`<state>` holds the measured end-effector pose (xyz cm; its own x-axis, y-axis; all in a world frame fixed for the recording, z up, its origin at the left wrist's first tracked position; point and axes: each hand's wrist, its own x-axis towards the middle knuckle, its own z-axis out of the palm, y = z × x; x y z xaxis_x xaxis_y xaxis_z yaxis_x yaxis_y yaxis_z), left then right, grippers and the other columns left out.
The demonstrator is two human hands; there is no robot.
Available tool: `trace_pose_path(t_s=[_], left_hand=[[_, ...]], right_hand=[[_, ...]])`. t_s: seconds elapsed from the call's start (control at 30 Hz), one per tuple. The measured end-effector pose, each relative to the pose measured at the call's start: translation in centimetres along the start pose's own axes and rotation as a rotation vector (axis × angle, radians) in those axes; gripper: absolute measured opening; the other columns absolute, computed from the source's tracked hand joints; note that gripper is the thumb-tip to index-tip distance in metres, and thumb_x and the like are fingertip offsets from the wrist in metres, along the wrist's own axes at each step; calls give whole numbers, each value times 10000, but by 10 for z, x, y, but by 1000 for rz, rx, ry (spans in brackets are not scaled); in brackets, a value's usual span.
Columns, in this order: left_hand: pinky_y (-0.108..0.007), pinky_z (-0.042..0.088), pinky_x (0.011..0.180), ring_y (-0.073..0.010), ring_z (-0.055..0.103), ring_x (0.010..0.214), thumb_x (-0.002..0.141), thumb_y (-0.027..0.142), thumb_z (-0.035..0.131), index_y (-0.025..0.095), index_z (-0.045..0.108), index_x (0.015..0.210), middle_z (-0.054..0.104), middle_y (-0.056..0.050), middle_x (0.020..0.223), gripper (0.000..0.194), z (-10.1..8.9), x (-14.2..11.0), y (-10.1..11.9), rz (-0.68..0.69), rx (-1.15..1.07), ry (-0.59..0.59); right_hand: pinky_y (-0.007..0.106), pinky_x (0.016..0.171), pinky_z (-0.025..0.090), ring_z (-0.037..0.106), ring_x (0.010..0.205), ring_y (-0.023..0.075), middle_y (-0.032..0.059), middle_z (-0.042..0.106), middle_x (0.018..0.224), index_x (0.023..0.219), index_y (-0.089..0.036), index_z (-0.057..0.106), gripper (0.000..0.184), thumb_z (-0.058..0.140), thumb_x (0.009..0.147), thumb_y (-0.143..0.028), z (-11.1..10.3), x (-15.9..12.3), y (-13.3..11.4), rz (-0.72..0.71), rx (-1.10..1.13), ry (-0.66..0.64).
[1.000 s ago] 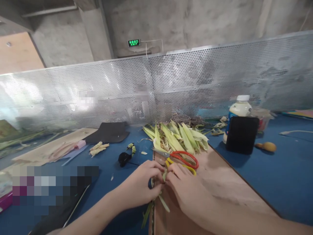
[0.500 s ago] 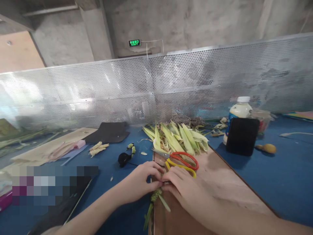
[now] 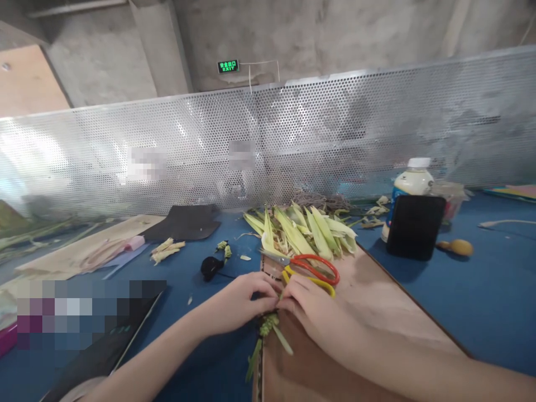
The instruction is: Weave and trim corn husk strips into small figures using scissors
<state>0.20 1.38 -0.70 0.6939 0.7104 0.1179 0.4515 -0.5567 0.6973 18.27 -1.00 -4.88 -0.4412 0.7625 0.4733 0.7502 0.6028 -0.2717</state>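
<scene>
We found both hands close together over the left edge of a tan board (image 3: 389,312), which lay on a blue tabletop (image 3: 494,296). The braided husk (image 3: 268,325) was directly below the meeting point of the fingertips, on the near side, its knotted length emerging from under the left thumb. The left hand (image 3: 245,298) had thumb and fingers narrowed to a pinch at the braid's upper end. The right hand (image 3: 318,304) met it from the other side, its fingertips likewise narrowed on the same end; which strand each finger gripped was hidden, and we could not tell. A short piece of green showed between the two hands.

From the braid, a pale strip (image 3: 283,339) slanted out over the board toward the right forearm, and a green tail (image 3: 252,363) ran down past the board's edge.

We noted scissors (image 3: 310,258) with red and yellow handles just beyond the right hand, a heap of husks (image 3: 293,229) behind them, and a black spool (image 3: 210,268) beyond the left wrist.
</scene>
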Motion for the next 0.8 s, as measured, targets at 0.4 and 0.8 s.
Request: trace_pose_path(t_s=[0.4, 0.8], left_hand=[[-219, 383, 672, -119, 509, 749, 825, 433, 521, 162, 614, 674, 555, -8, 803, 325, 6, -4, 8, 12, 98, -28], [-252, 392, 748, -142, 542, 798, 807, 296, 556, 162, 625, 688, 599, -5, 835, 192, 0, -3, 5, -80, -8, -81]], right_hand=[[252, 623, 370, 495, 668, 122, 1, 557, 691, 639, -168, 531, 248, 492, 872, -245, -13, 0, -6, 10, 87, -96], [227, 660, 394, 526, 734, 107, -36, 600, 759, 731, -186, 587, 81, 641, 743, -126, -15, 2, -5, 131, 395, -139]])
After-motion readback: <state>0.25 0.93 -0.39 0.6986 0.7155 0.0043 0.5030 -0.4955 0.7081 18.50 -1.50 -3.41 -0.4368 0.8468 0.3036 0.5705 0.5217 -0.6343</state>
